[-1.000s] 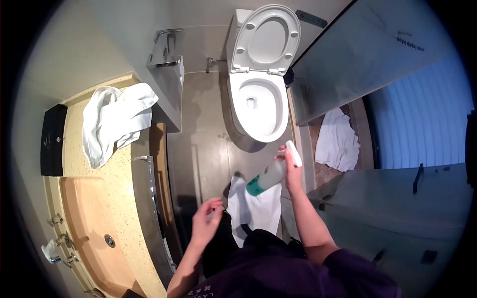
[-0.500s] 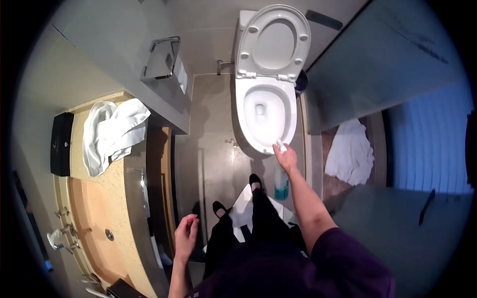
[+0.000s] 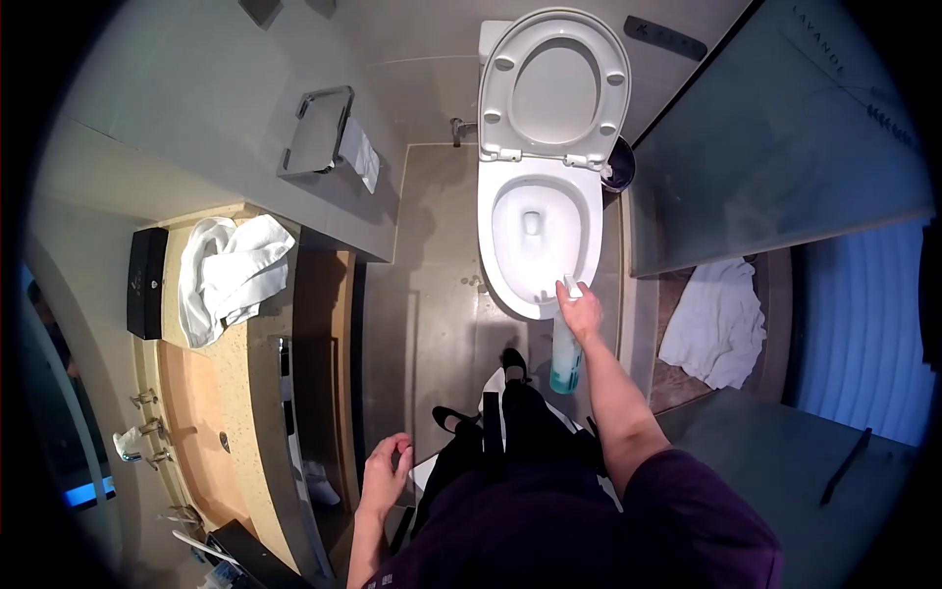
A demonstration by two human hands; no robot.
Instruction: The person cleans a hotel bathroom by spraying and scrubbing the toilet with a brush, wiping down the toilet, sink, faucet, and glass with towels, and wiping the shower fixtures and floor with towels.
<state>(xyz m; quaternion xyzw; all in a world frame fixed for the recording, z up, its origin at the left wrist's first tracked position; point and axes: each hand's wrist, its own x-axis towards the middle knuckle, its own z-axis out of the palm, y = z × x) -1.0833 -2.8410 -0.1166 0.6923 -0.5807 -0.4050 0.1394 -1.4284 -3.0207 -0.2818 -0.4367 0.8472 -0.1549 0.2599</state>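
Observation:
A spray bottle (image 3: 566,355) with a white head and green liquid hangs upright from my right hand (image 3: 581,312), whose fingers wrap round its top. It is at the front rim of the toilet (image 3: 530,304), and both lid and seat are raised. Water shows in the bowl. My left hand (image 3: 389,471) hangs low beside my left leg, its fingers curled; whether anything small is between them cannot be made out. A white cloth (image 3: 486,398) lies on the floor around my feet.
On the left counter (image 3: 257,393) are a crumpled white towel (image 3: 235,275), a black box (image 3: 147,283) and a sink (image 3: 201,432). A paper holder (image 3: 319,133) juts from the wall. A bin (image 3: 618,167) stands right of the toilet. Another towel (image 3: 714,324) lies beyond the glass panel (image 3: 775,167).
My right hand has brought the bottle to the bowl's front rim and turned it from slanted to upright. My left hand has moved lower and left. The view has shifted.

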